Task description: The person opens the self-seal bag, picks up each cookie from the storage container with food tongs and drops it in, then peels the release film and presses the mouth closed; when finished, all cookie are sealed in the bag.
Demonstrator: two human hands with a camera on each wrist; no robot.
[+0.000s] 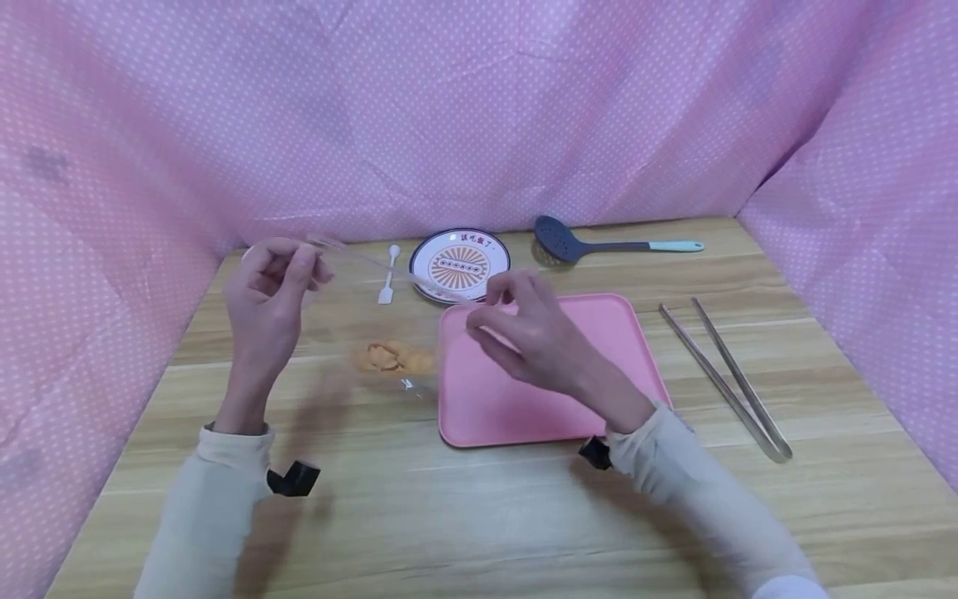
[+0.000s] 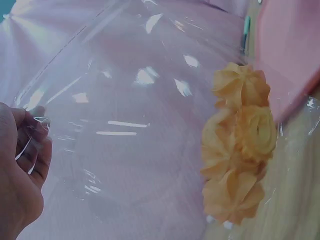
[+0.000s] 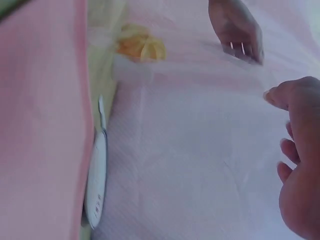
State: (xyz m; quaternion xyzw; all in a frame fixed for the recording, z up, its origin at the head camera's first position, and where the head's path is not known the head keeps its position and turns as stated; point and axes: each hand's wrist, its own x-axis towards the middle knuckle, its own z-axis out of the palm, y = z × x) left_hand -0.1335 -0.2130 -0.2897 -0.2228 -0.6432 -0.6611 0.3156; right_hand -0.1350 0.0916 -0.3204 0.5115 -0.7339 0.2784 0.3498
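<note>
A clear plastic bag [image 2: 115, 165] is stretched between both hands above the table, its top edge running across from one to the other. Several yellow piped cookies [image 2: 235, 145] lie together in the bag's lower part; the head view shows these cookies [image 1: 395, 358] left of the pink tray. My left hand [image 1: 269, 291] pinches one upper corner of the film between thumb and fingers. Over the tray, my right hand [image 1: 527, 333] pinches the opposite end of the edge, thumb and index fingertips together. The right hand [image 3: 305, 150] is partly cut off in the right wrist view.
The pink tray [image 1: 524, 412] lies under the right hand. Behind it are a patterned plate [image 1: 460, 264], a small white spatula-ended spoon [image 1: 389, 274] and a dark slotted spoon [image 1: 561, 240]. Metal tongs [image 1: 737, 387] lie to the right. Pink dotted cloth [image 1: 479, 108] encloses the table.
</note>
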